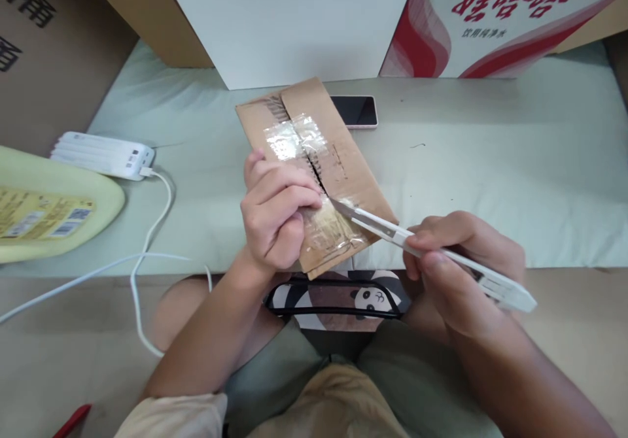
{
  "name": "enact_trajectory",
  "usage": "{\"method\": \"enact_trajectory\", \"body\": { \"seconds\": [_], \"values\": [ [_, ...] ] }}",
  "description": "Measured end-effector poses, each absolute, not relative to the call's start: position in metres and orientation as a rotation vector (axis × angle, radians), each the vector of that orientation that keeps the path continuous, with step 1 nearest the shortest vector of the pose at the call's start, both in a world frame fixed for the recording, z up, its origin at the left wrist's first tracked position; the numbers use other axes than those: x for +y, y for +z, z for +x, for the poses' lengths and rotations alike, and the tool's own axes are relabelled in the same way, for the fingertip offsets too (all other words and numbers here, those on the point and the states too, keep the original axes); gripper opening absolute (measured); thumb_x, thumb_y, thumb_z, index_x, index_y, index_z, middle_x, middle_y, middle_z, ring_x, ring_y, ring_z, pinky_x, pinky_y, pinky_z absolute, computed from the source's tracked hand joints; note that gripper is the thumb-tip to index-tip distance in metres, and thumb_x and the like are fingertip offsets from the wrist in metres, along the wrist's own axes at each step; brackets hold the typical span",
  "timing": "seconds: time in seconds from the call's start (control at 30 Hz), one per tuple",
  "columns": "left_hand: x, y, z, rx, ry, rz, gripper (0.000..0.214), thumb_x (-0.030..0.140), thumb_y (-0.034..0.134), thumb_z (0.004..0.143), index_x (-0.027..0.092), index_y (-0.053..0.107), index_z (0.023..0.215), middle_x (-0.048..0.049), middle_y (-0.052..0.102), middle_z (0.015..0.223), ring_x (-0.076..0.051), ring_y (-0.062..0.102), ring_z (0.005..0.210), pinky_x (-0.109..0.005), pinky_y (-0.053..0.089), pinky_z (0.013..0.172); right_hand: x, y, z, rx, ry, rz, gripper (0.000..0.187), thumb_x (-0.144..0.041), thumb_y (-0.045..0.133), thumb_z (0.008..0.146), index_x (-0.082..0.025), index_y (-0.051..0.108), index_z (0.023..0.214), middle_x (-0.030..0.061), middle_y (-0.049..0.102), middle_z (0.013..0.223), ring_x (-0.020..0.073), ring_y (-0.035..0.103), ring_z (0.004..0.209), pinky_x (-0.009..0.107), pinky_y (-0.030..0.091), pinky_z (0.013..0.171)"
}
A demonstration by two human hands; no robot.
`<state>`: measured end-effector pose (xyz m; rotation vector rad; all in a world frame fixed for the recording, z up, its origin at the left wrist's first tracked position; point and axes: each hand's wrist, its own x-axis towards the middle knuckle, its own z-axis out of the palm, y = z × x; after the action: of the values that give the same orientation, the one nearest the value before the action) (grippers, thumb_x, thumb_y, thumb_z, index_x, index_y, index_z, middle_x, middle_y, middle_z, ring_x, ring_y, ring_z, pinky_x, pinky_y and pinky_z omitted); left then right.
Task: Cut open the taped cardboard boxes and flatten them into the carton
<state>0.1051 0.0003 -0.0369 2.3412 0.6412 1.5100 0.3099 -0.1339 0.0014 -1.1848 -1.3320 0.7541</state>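
Observation:
A flat brown cardboard parcel (338,157) sealed with clear tape lies on the pale green surface in front of me. My left hand (275,212) is closed and presses down on the parcel's near left part. A white utility knife (441,252) is pinched in my right hand (461,268), to the right of the parcel. Its blade tip touches the taped seam just beside my left fingers.
A phone (356,110) lies face up behind the parcel. A white power bank (105,155) with a white cable (147,242) sits at left, beside a yellow pad (49,209). Large cartons (304,19) stand along the back. A panda-print bag (343,301) rests on my lap.

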Motion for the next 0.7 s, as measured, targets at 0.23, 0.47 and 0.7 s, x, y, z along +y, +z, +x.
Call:
{"method": "enact_trajectory", "body": {
  "seconds": [0.23, 0.47, 0.7],
  "values": [
    [0.0, -0.036, 0.103, 0.662, 1.451, 2.381, 0.022, 0.016, 0.046, 0.09, 0.029, 0.062, 0.084, 0.0015, 0.074, 0.087, -0.024, 0.066, 0.086, -0.058, 0.041, 0.112, -0.135, -0.003, 0.309, -1.313, 0.781, -1.146, 0.006, -0.021, 0.065, 0.094, -0.023, 0.07, 0.092, -0.0024, 0.059, 0.06, 0.0124, 0.053, 0.046, 0.029, 0.039, 0.047],
    [0.002, -0.039, 0.11, 0.601, 1.531, 2.335, 0.021, 0.015, 0.047, 0.088, 0.027, 0.063, 0.081, 0.0024, 0.072, 0.085, -0.021, 0.065, 0.085, -0.053, 0.04, 0.111, -0.14, 0.002, 0.32, -1.332, 0.779, -1.181, 0.005, -0.02, 0.068, 0.092, -0.023, 0.072, 0.094, -0.0016, 0.062, 0.061, 0.0128, 0.054, 0.045, 0.03, 0.045, 0.048],
    [0.001, -0.039, 0.109, 0.599, 1.524, 2.352, 0.023, 0.016, 0.046, 0.092, 0.028, 0.064, 0.084, 0.0024, 0.073, 0.087, -0.021, 0.065, 0.088, -0.052, 0.039, 0.113, -0.139, 0.003, 0.313, -1.285, 0.832, -1.234, 0.007, -0.029, 0.067, 0.097, -0.025, 0.071, 0.093, -0.0023, 0.06, 0.056, 0.0137, 0.054, 0.043, 0.029, 0.037, 0.042]
  ]
}}
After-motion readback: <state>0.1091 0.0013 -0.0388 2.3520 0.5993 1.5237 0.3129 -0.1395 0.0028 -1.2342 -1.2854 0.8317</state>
